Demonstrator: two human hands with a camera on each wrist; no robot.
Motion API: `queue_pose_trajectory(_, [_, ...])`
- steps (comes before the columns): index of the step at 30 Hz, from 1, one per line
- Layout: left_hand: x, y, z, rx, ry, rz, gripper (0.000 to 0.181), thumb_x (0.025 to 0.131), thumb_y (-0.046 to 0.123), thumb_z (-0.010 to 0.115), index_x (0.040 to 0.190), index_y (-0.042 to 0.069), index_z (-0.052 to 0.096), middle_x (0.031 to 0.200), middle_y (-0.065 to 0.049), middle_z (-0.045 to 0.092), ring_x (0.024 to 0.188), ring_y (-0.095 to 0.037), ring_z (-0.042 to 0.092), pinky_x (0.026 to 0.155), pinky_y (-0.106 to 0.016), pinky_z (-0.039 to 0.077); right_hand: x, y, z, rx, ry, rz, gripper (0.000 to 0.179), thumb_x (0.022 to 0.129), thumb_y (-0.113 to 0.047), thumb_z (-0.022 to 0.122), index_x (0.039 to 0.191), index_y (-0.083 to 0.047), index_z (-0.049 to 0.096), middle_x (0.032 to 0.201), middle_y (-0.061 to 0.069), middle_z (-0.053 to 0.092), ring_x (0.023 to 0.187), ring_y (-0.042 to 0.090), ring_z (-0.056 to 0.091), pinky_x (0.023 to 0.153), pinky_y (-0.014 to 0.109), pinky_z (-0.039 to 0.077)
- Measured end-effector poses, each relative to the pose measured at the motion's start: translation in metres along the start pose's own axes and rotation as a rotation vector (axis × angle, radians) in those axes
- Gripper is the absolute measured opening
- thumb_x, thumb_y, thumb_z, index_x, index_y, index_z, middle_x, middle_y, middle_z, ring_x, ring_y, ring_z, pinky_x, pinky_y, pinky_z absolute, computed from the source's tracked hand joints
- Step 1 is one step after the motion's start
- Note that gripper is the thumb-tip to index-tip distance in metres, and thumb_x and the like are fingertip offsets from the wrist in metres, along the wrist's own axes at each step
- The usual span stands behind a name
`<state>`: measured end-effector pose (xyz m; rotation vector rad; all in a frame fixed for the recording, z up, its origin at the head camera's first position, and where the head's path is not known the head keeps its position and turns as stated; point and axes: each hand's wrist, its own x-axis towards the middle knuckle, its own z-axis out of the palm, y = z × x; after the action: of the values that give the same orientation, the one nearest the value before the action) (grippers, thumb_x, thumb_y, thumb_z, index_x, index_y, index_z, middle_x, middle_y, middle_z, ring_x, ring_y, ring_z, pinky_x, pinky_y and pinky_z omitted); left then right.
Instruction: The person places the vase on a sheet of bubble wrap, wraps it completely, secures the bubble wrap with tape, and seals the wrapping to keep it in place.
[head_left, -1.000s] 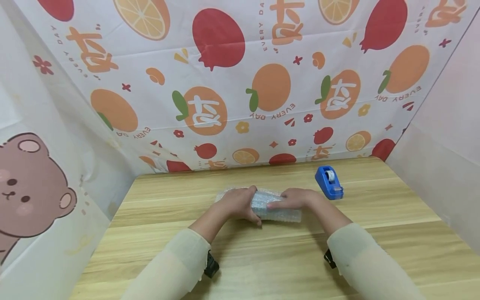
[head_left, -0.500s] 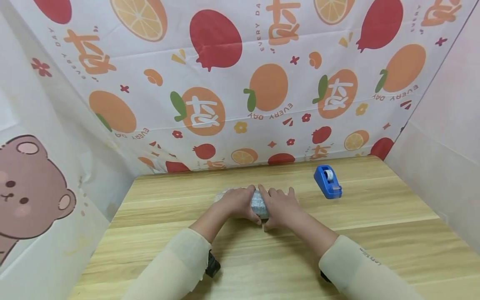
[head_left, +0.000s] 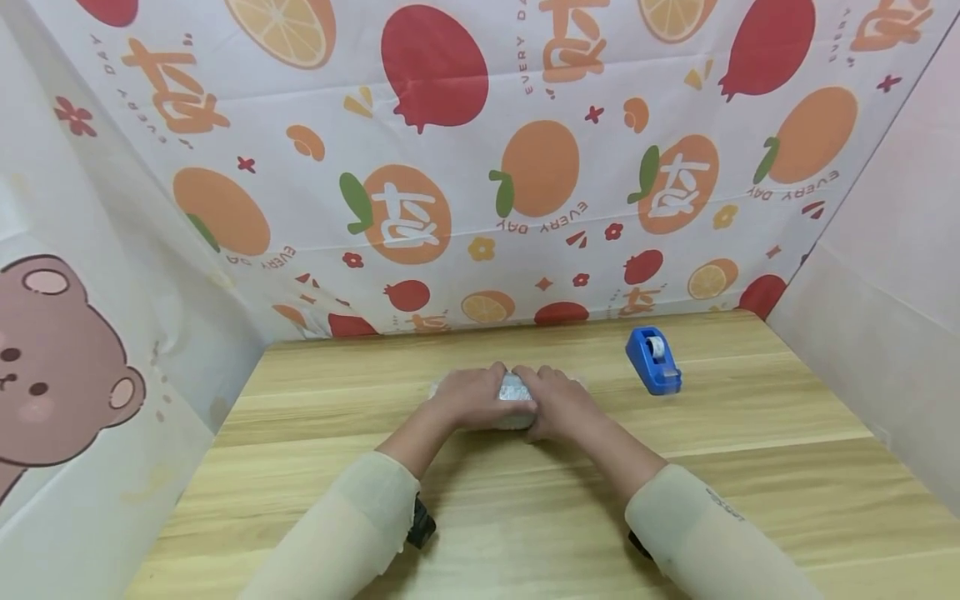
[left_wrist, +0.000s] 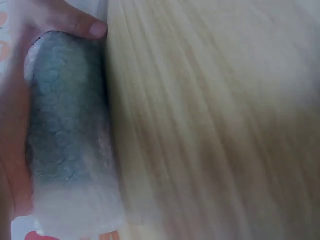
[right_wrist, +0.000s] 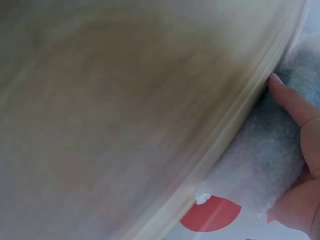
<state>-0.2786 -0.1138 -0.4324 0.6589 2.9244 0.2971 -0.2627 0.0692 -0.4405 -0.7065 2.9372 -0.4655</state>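
A bundle in bubble wrap (head_left: 514, 390) lies lengthwise across the table, below the back wall. My left hand (head_left: 471, 395) grips its left part, thumb along the near side. On the right part, my right hand (head_left: 558, 402) holds it the same way, close beside the left. In the left wrist view the wrap (left_wrist: 65, 115) is rolled around something greenish-grey, with a loose whitish end. The right wrist view shows the wrap's other end (right_wrist: 265, 160) beyond my right thumb. What lies inside cannot be made out.
A blue tape dispenser (head_left: 654, 361) with a roll of tape stands at the back right of the wooden table (head_left: 480, 517). A fruit-printed cloth (head_left: 540, 275) hangs behind the table's far edge; pale sheets border both sides.
My right hand has come round from the wrap's loose right edge to grip the bundle next to my left hand. The free wrap is now rolled in, and the left thumb has shifted right.
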Motion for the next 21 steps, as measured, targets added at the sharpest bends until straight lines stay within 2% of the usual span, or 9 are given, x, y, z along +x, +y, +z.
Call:
queue_pose_trajectory(3, [0.003, 0.001, 0.0, 0.011, 0.01, -0.042, 0.084, 0.087, 0.083, 0.025, 0.122, 0.014, 0.055, 0.104, -0.004, 0.066, 0.086, -0.019, 0.061, 0.076, -0.038, 0.049, 0.002, 0.002, 0.0, 0.048, -0.007, 0.002, 0.096, 0.066, -0.029, 0.092, 0.146, -0.026, 0.04, 0.127, 0.009, 0.057, 0.112, 0.027, 0.054, 0.095, 0.052, 0.046])
queue_pose_trajectory(6, [0.006, 0.001, 0.001, 0.023, 0.025, -0.063, 0.082, 0.091, 0.079, 0.018, 0.121, 0.014, 0.057, 0.104, -0.006, 0.067, 0.088, -0.021, 0.062, 0.077, -0.04, 0.049, 0.005, 0.005, -0.002, 0.056, -0.016, 0.005, 0.093, 0.066, -0.025, 0.091, 0.146, -0.025, 0.042, 0.125, 0.01, 0.057, 0.11, 0.026, 0.055, 0.094, 0.05, 0.048])
queue_pose_trajectory(15, [0.014, -0.002, 0.002, 0.035, 0.065, -0.066, 0.081, 0.094, 0.074, 0.008, 0.11, 0.017, 0.062, 0.093, -0.005, 0.067, 0.083, -0.021, 0.062, 0.074, -0.04, 0.049, 0.016, 0.01, -0.009, 0.083, -0.094, 0.024, 0.088, 0.062, -0.023, 0.091, 0.138, -0.02, 0.048, 0.11, 0.007, 0.058, 0.095, 0.022, 0.056, 0.085, 0.043, 0.05])
queue_pose_trajectory(21, [0.017, -0.003, 0.003, 0.045, 0.062, -0.063, 0.076, 0.098, 0.067, 0.008, 0.117, 0.019, 0.065, 0.109, -0.007, 0.07, 0.1, -0.025, 0.066, 0.081, -0.045, 0.05, 0.021, 0.012, -0.013, 0.164, -0.176, -0.025, 0.092, 0.063, -0.024, 0.09, 0.141, -0.012, 0.044, 0.115, 0.006, 0.059, 0.1, 0.02, 0.056, 0.091, 0.04, 0.048])
